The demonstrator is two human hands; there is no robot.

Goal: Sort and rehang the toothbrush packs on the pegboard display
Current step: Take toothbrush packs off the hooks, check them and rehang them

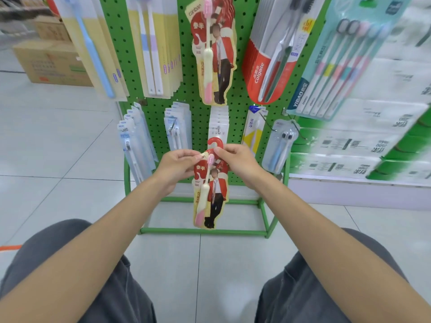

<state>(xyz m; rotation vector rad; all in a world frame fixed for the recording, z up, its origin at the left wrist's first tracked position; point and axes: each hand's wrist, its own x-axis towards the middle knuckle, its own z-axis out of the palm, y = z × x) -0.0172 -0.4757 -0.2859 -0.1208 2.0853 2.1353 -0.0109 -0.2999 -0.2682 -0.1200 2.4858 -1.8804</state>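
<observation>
- While the left hand (pixel 179 166) and right hand (pixel 238 162) each pinch the top of a red Canban toothbrush pack (pixel 210 194) beneath its hook (pixel 213 143), it hangs off any peg before the green pegboard (pixel 243 24): rehanging is in hand.
- Next, I judge, the hook must be lifted onto the upper peg that carries the matching packs (pixel 214 54).
- Around: pale tiled floor (pixel 58 148), cardboard boxes (pixel 51 61) to the left, stocked shelves (pixel 373 136) to the right.

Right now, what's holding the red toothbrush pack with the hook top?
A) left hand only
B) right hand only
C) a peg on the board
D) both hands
D: the left hand and the right hand both pinch the top of the toothbrush pack, which hangs in front of the pegboard, on no peg.
</observation>
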